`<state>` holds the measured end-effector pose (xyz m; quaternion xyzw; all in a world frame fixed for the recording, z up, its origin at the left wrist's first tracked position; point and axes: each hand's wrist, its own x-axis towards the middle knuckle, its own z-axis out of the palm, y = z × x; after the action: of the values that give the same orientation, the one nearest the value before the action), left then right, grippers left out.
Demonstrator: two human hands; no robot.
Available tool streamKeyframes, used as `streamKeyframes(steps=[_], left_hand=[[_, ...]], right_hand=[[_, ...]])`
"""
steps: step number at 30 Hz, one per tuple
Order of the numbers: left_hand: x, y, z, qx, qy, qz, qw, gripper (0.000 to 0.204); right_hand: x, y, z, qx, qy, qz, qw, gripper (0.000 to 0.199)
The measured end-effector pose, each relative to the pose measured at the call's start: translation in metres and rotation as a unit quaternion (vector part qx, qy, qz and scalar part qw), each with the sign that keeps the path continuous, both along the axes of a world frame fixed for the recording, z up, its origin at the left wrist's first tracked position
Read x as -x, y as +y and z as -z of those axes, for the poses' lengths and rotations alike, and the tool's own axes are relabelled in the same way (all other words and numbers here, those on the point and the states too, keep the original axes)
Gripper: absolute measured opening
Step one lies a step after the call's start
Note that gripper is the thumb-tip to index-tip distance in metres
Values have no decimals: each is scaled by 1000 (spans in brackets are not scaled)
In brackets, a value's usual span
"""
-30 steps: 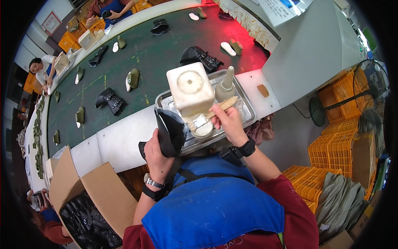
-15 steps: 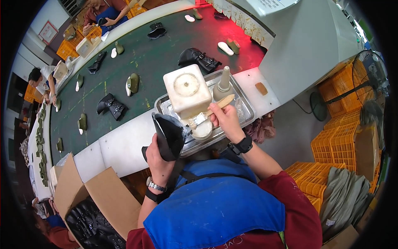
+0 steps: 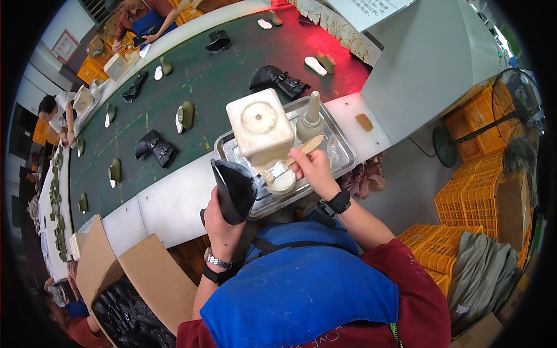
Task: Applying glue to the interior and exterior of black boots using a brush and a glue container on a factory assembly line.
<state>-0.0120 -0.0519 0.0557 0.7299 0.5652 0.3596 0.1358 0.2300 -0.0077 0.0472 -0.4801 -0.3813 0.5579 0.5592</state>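
My left hand (image 3: 222, 232) is wrapped round a black boot upper (image 3: 233, 194) whose open edge faces up, with pale smears along its right rim. Pinched in my right hand (image 3: 315, 173) is a wooden-handled brush (image 3: 313, 144). Its white-coated bristles are over a small round cup (image 3: 282, 184) of white paste, close to the upper's edge; I cannot tell whether they touch it. Behind the cup rises a cream-coloured square container (image 3: 261, 124). A grey-beige bottle with a tapered nozzle (image 3: 311, 119) stands beside it, all on a metal tray (image 3: 264, 210).
A green conveyor belt (image 3: 203, 75) carries black boots (image 3: 156, 149) and olive shoe uppers with white soles. An open cardboard box (image 3: 154, 264) of black boots stands lower left. Orange crates (image 3: 464, 209) and a fan (image 3: 516, 110) are on the right. Co-workers sit across the belt.
The brush tip has dipped slightly down and left over the cup, its handle tilting a little steeper. My left hand keeps the boot upper in nearly the same place.
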Motion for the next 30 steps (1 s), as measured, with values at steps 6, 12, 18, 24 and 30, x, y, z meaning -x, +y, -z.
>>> streamKeyframes(steps=[6, 12, 18, 24, 30], left_hand=[[2, -5, 27, 4, 129, 29, 991, 76], [-1, -6, 52, -21, 181, 39, 982, 76], [0, -7, 61, -20, 177, 47, 983, 74], [3, -8, 63, -22, 173, 51, 983, 76], [7, -10, 61, -9, 170, 46, 984, 75]], right_hand=[[-2, -4, 12, -13, -80, 44, 996, 24], [9, -17, 34, -43, -167, 37, 984, 22], [34, -10, 51, -101, -284, 11, 953, 27], [35, -2, 39, -130, -427, -13, 895, 28], [33, 1, 25, -114, -419, -8, 901, 27]])
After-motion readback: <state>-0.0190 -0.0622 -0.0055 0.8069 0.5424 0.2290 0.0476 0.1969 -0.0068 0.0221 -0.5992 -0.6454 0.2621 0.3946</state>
